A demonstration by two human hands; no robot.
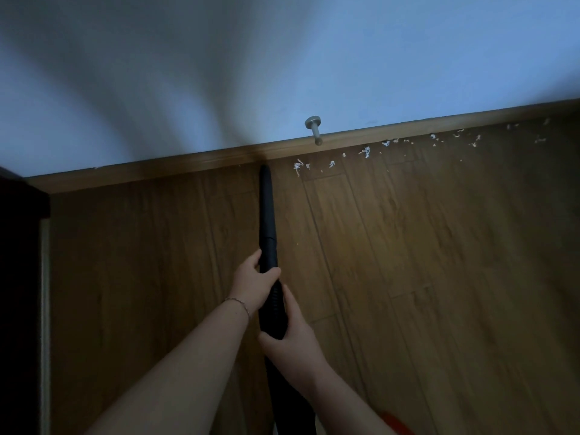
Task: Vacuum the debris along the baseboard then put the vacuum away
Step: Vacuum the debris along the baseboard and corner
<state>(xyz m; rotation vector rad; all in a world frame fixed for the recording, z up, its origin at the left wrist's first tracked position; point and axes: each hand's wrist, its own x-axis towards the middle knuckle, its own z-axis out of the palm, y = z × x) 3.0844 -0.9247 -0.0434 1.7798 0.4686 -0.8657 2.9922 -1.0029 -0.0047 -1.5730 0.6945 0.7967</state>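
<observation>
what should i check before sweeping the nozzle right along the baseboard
1. Left hand grip on vacuum wand: ok.
2. Right hand grip lower on the wand: ok.
3. Nozzle tip at the baseboard: ok.
4. Debris still to the right: not ok, uncleared.
5. Door stop above the path: cannot tell if it clears the wand.
6. Suction on: cannot tell.

- Our left hand (251,282) wraps the vacuum wand (267,215) farther forward, thumb up, a thin bracelet (239,304) at the wrist.
- Our right hand (293,335) clasps the wand nearer us, fingers curled under.
- Both bare forearms reach forward, converging.
</observation>
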